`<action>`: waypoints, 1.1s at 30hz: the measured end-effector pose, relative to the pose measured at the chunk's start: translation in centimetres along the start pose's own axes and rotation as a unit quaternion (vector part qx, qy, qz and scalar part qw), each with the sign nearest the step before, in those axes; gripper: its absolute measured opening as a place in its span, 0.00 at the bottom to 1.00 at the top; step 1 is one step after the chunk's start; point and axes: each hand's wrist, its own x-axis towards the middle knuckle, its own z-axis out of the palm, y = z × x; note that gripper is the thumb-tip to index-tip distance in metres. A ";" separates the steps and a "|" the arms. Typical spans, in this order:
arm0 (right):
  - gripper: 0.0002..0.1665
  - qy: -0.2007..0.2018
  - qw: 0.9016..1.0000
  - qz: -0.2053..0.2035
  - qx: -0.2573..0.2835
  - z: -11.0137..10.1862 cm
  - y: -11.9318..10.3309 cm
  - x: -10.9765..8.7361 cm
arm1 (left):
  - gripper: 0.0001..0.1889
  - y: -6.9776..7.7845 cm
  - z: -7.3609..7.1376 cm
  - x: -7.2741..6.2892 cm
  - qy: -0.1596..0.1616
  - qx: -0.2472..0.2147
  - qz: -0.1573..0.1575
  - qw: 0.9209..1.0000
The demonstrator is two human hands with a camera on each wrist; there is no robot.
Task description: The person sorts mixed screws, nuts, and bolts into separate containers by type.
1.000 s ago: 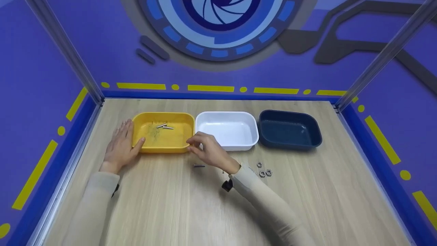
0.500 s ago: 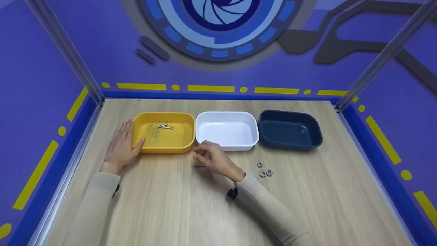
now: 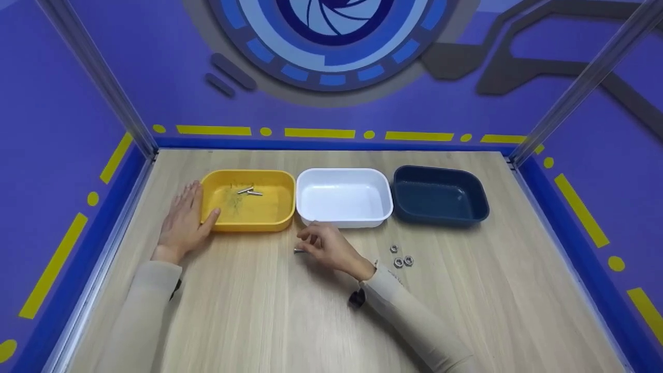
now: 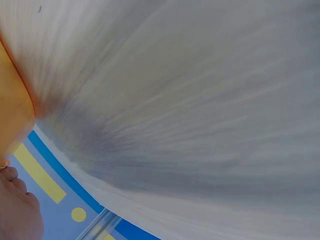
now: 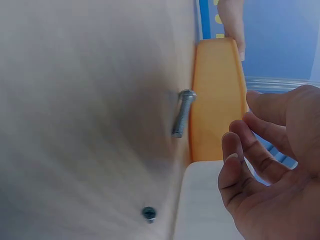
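My left hand [image 3: 181, 220] lies flat along the left side of the yellow tray [image 3: 248, 227], its thumb at the front rim. Two or so metal bolts [image 3: 254, 193] lie inside that tray. Just in front of the white tray [image 3: 345, 224], my right hand [image 3: 334, 251] hovers with loosely bent fingers and nothing between them. Under its fingertips a bolt [image 3: 298, 250] lies on the table, partly covered in the head view. The right wrist view shows this bolt [image 5: 183, 114] whole, apart from the fingers, and a small screw [image 5: 149, 214] nearer the wrist.
A dark blue tray [image 3: 440, 221] stands to the right of the white one, the three forming a row. Several hex nuts [image 3: 398, 262] lie on the wooden table [image 3: 248, 311], right of my right hand. Blue printed walls [image 3: 331, 119] enclose the back and sides.
My right hand has moved from the yellow tray's front right corner toward me and slightly right, over the bolt on the table. The left hand has stayed put.
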 end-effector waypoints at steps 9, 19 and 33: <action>0.11 -0.029 0.999 0.012 -0.014 0.7 1.6 -0.4 | 0.48 0.1 -0.2 0.1 -0.008 -0.007 -0.006 1.000; 0.09 -0.035 0.999 0.022 -0.013 0.7 2.8 -0.5 | 0.49 -0.2 0.0 0.2 -0.002 -0.008 -0.004 1.000; 0.07 -0.016 0.999 0.039 0.009 1.1 3.3 -0.4 | 0.47 0.0 -0.1 0.1 0.007 -0.006 0.011 1.000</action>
